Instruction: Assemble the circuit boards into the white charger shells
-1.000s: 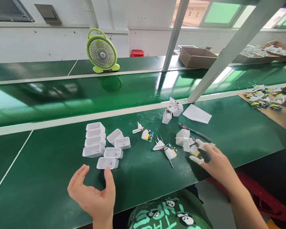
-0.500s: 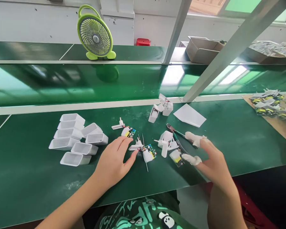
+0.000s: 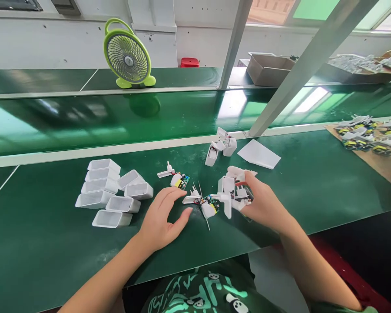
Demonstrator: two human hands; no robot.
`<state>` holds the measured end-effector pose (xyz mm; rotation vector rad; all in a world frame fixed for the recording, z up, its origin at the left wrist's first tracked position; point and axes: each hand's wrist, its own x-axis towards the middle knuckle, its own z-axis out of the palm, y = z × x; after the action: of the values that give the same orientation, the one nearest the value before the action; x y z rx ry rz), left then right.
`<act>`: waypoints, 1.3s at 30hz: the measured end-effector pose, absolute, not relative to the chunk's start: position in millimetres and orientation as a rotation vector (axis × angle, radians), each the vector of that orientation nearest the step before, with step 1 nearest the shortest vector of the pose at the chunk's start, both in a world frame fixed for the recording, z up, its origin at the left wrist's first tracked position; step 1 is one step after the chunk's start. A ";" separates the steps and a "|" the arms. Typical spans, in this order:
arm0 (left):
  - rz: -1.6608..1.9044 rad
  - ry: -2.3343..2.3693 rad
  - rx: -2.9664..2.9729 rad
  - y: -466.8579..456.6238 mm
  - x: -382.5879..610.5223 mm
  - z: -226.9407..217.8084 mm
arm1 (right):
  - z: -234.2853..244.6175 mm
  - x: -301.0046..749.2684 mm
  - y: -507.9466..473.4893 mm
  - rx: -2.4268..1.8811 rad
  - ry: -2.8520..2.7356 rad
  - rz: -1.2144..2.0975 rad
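Note:
My left hand (image 3: 164, 219) rests on the green bench with its fingers apart, holding nothing. Just beyond its fingertips lies a circuit board (image 3: 209, 207) wired to a white plug piece (image 3: 193, 198), with thin leads sticking out. A second board (image 3: 180, 180) with a white plug piece (image 3: 166, 170) lies farther back. My right hand (image 3: 260, 195), with white covers on its thumb and forefinger, is closed around a white charger housing (image 3: 228, 184). A white plug part (image 3: 227, 203) hangs at the housing's near side. The cutting pliers are mostly hidden by this hand.
Several open white plastic cases (image 3: 112, 218) stand at left. More white housings (image 3: 220, 145) and a white sheet (image 3: 260, 153) lie near the back rail. Boards pile on cardboard (image 3: 361, 153) at right. A slanting metal post (image 3: 293, 71) rises behind; a green fan (image 3: 127, 56) stands beyond.
My right hand has moved left from beside the pliers and closed on the white charger housing. The left hand has stayed nearly in place, its thumb and fingers spread. The view has shifted slightly.

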<state>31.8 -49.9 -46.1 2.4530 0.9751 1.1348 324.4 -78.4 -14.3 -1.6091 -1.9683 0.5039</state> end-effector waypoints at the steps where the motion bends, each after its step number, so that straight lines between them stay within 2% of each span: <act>1: 1.123 0.921 2.415 -52.6 32.1 -45.1 | -5.6 318.4 -80.0 -1.537 -2.026 0.464; 6: 1.154 0.655 2.261 -59.5 31.1 -49.3 | 23.1 279.3 -80.8 -1.094 -2.221 0.402; 11: 1.155 0.600 1.974 -57.8 28.8 -52.4 | -2.2 251.9 -72.1 -0.821 -2.001 0.547; 15: 0.976 0.487 1.705 -58.2 32.5 -41.6 | -24.1 255.9 -71.8 -0.757 -1.786 0.851; 18: 0.850 0.370 1.601 -55.1 34.0 -30.2 | -24.6 267.0 -73.2 -0.748 -1.718 1.149; 20: 0.764 0.327 1.586 -50.5 30.8 -21.5 | -22.4 271.8 -74.1 -0.757 -1.755 1.226; 23: 0.646 0.445 1.792 -41.9 14.9 -4.5 | -25.1 269.0 -77.1 -0.832 -1.822 1.104; 27: 0.557 0.832 2.021 -35.6 -19.0 17.5 | -42.4 246.5 -82.2 -1.027 -1.890 0.880; 32: 0.321 1.063 2.092 -35.2 -37.2 17.8 | -58.7 222.5 -83.5 -1.135 -2.180 0.572; 39: 0.309 1.029 2.270 -37.7 -30.0 11.8 | -56.2 231.5 -84.7 -1.090 -2.227 0.580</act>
<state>-30.0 -37.7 11.8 2.2701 1.0288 0.3086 231.5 -84.7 -56.2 -1.0898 -2.2272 0.5801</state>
